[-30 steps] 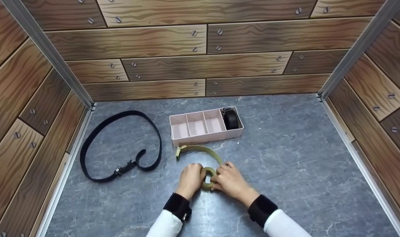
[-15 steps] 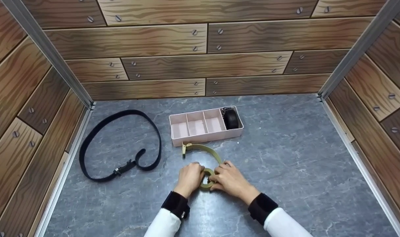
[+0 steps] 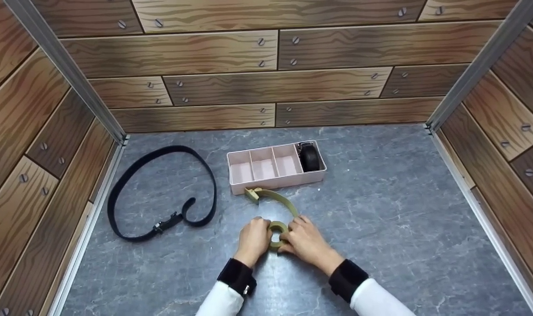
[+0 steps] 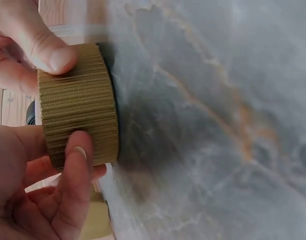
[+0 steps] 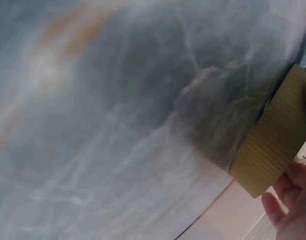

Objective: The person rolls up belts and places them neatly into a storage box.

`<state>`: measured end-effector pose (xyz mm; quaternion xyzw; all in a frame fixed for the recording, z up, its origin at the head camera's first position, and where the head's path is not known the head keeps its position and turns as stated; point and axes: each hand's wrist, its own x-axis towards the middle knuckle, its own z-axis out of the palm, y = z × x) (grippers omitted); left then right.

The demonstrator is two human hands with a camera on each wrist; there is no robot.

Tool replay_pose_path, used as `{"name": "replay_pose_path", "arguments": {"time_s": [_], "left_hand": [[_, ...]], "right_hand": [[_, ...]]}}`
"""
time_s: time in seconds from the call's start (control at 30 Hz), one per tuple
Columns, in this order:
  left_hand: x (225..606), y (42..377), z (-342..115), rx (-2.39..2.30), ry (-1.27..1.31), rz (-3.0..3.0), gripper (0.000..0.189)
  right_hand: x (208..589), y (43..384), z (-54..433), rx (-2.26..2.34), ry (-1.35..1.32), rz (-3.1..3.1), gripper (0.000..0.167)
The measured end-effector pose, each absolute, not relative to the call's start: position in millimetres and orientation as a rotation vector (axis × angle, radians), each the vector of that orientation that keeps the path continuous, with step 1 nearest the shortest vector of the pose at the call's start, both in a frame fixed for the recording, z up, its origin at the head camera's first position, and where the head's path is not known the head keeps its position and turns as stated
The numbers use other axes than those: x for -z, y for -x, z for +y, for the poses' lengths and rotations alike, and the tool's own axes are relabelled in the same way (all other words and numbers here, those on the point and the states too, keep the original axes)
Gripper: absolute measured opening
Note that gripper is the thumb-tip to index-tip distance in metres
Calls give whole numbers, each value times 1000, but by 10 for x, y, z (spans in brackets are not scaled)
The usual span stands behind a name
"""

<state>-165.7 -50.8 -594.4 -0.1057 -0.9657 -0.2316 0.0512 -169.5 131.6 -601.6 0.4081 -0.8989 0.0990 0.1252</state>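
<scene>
A khaki webbing belt (image 3: 279, 225) stands on edge on the floor, partly rolled into a coil. Its loose tail (image 3: 279, 198) curves out beyond the hands to a buckle (image 3: 252, 194) close to the front of the pink tray. My left hand (image 3: 253, 239) grips the coil's left side, with a bent finger (image 4: 79, 155) against the ribbed webbing in the left wrist view. On the opposite side my right hand (image 3: 308, 241) holds the coil, its thumb nearest me. The right wrist view shows the coil (image 5: 272, 135) with fingers at its lower right edge.
The pink tray (image 3: 277, 181) has several compartments; a rolled black belt (image 3: 309, 157) sits in the rightmost one. To the left lies a long black belt (image 3: 214, 193) in a wide loop with its buckle (image 3: 166, 223) fastened. Wood-patterned walls (image 3: 214, 90) enclose the grey marbled floor (image 3: 402, 210).
The belt's buckle end has drawn rightward, closer to the tray's front, and turned. Both hands stay around the coil with small finger shifts.
</scene>
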Motion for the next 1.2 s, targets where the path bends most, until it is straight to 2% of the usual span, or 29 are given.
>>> {"name": "replay_pose_path", "arguments": {"time_s": [0.27, 0.57, 0.73, 1.0, 1.2], "left_hand": [[5922, 1724, -561, 587, 529, -2957, 15], [5941, 1716, -564, 870, 267, -2955, 14], [5915, 1725, -573, 835, 326, -2994, 19], [5900, 1765, -613, 693, 554, -3010, 8], [5937, 1746, -598, 887, 410, -2976, 9]], "right_hand": [[5956, 1759, 1402, -308, -1397, -2631, 27], [6042, 1685, 1321, -331, -1213, -2550, 26], [6047, 1696, 1342, -329, -1235, -2560, 25], [5968, 1758, 1441, -315, -1390, -2579, 28], [5984, 1704, 1395, -299, -1306, -2590, 24]]}}
